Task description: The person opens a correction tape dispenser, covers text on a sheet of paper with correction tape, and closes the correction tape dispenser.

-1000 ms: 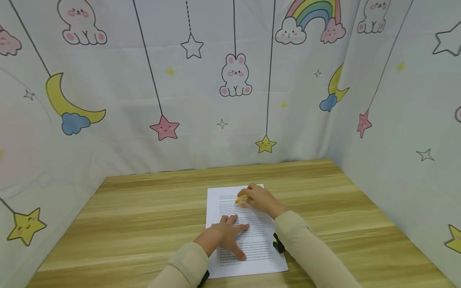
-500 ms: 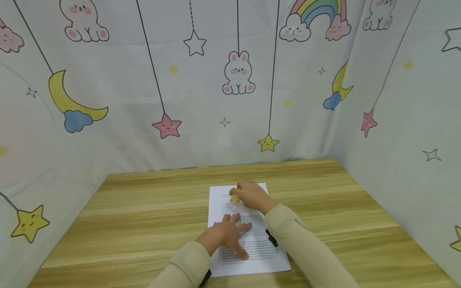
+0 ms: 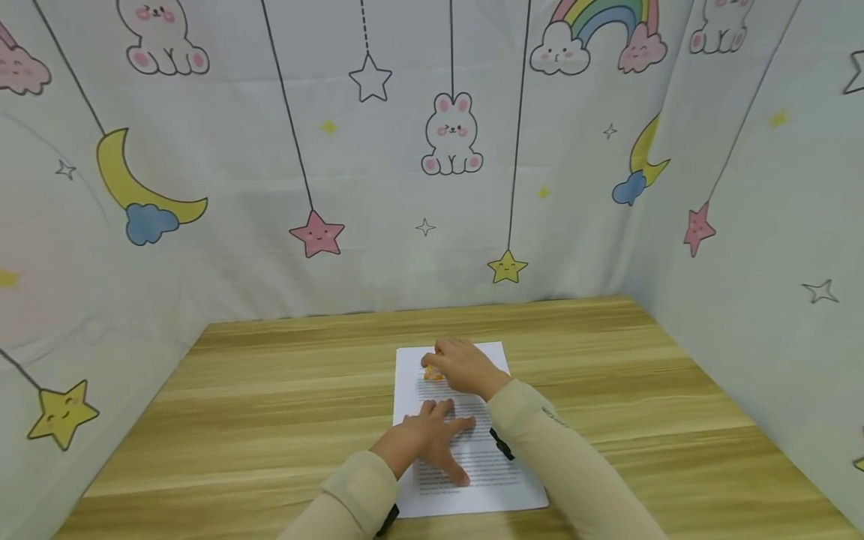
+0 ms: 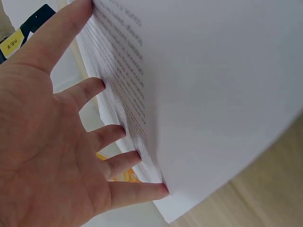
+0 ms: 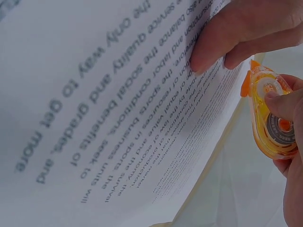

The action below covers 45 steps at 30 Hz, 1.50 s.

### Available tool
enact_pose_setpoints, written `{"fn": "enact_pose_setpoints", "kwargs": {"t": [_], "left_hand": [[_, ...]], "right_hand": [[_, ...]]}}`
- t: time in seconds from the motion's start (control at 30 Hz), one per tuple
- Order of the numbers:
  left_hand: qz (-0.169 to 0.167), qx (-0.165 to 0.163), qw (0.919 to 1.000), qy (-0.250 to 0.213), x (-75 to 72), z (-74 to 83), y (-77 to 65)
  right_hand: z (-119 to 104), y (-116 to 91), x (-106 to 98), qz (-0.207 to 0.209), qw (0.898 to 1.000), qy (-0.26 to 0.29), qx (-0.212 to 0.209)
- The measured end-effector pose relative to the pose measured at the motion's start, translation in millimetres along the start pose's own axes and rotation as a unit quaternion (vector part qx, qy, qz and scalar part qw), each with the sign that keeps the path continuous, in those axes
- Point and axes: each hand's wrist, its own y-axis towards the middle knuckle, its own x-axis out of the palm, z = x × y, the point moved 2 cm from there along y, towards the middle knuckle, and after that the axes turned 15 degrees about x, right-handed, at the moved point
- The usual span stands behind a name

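A printed sheet of paper [image 3: 406, 375] lies on the wooden table, dense with lines of text. My left hand [image 3: 435, 441] rests on it with fingers spread, and in the left wrist view the fingertips touch the page. My right hand [image 3: 469, 367] pinches an orange-and-clear correction tape [image 5: 273, 116] between thumb and fingers near the top of the text. In the right wrist view the orange tip of the tape dispenser is at the paper's far part, and its reel shows through the clear case. Two fingers of the left hand [image 5: 246, 30] appear at the upper right there.
The wood-grain table [image 3: 283, 397] extends to both sides of the paper. White curtains [image 3: 378, 172] printed with rabbits, stars and moons stand around the back and sides. A dark wrist strap [image 3: 502, 444] shows beneath the right sleeve.
My right hand has moved left across the upper text with the correction tape. My left hand keeps its place on the sheet. The whole head view has shifted slightly.
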Motion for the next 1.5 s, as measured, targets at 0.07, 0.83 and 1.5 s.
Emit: {"fn": "enact_pose_setpoints", "kwargs": {"t": [0.07, 0.83, 1.5], "left_hand": [[-0.003, -0.001, 1.0, 0.0, -0.2, 0.2, 0.4], [-0.033, 0.004, 0.9992, 0.021, 2.9, 1.3, -6.1], [-0.019, 0.012, 0.999, 0.039, 5.5, -0.4, -5.4]], "right_hand": [[-0.8, 1.1, 0.7, -0.007, 1.0, 0.0, 0.003], [-3.4, 6.2, 2.8, -0.013, 1.0, 0.018, 0.007], [-6.2, 9.2, 1.4, -0.065, 0.998, -0.01, 0.025]]}}
